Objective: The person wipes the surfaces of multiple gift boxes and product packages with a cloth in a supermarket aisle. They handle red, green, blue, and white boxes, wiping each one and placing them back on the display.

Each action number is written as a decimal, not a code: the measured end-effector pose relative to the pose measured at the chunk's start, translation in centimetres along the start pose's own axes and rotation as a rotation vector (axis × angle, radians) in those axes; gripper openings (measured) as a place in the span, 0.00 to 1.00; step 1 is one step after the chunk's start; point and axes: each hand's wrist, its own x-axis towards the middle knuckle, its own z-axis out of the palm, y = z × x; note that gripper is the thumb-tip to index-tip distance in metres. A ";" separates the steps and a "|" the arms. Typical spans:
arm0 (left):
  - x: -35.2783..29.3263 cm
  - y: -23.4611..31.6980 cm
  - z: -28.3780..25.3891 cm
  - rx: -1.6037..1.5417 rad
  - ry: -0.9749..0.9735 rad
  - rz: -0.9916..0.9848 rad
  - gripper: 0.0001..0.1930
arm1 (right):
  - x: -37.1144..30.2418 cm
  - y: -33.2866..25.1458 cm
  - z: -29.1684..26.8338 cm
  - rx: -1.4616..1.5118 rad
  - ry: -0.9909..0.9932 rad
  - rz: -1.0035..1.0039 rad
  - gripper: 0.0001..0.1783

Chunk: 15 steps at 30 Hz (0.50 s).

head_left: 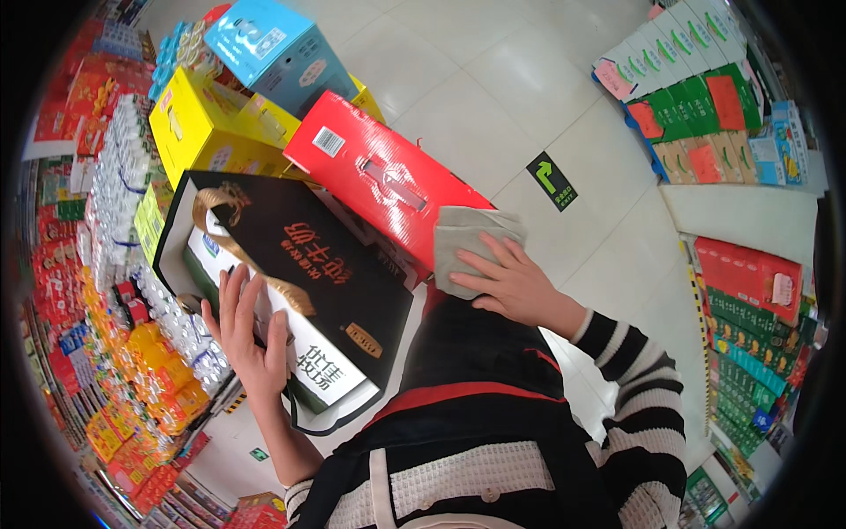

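My right hand [520, 284] holds a folded grey cloth [467, 231] against the near right end of a red carton [388, 163] with a carry-handle slot in its top. Its fingers lie over the cloth. To the left, my left hand [248, 339] is open, fingers apart, over the mouth of a black paper gift bag [308, 234] with gold ribbon handles. Inside the bag a white and green box [328, 370] shows. Whether the left fingertips touch the box or the bag's edge, I cannot tell.
Beyond the bag stand a yellow carton [198, 123] and a blue carton [269, 53]. Shelves of bottled drinks [163, 370] line the left. Stacked green cartons [696, 110] and red boxes [749, 275] are at the right. A green arrow sign [551, 181] lies on the tiled floor.
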 end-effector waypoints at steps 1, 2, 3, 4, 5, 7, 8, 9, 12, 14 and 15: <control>0.1 0.1 -0.2 0.006 -0.007 -0.002 0.23 | 1.3 0.5 0.4 0.027 0.006 0.002 0.37; 0.2 0.3 -0.4 -0.015 -0.010 -0.013 0.22 | 2.6 1.0 0.8 0.032 0.084 -0.029 0.36; 0.4 0.7 -1.0 -0.028 -0.024 -0.044 0.21 | 4.5 1.5 1.4 0.040 0.121 -0.042 0.35; 0.5 1.5 -1.5 -0.045 -0.049 -0.066 0.20 | 6.4 2.0 1.9 0.056 0.207 -0.073 0.33; 0.7 2.6 -2.4 0.032 -0.087 -0.184 0.20 | 8.5 2.5 2.2 0.070 0.210 -0.090 0.32; 0.8 6.3 -3.3 -0.062 0.164 -0.283 0.19 | 13.3 3.4 2.7 0.141 0.306 -0.153 0.28; 0.7 8.9 -3.3 -0.016 0.307 -0.307 0.18 | 15.6 3.9 2.8 0.205 0.369 -0.184 0.25; 0.7 11.7 -3.1 0.047 0.374 -0.253 0.17 | 17.7 4.5 2.6 0.229 0.372 -0.206 0.22; 1.3 19.6 0.2 0.004 0.316 -0.029 0.15 | 21.2 7.3 1.6 0.436 0.422 -0.299 0.16; 2.4 23.3 4.5 -0.088 0.071 -0.322 0.21 | 21.8 9.5 0.7 0.697 0.343 -0.303 0.13; 3.9 23.1 8.1 -0.265 0.113 -0.353 0.23 | 20.7 11.5 0.5 0.845 0.439 -0.309 0.12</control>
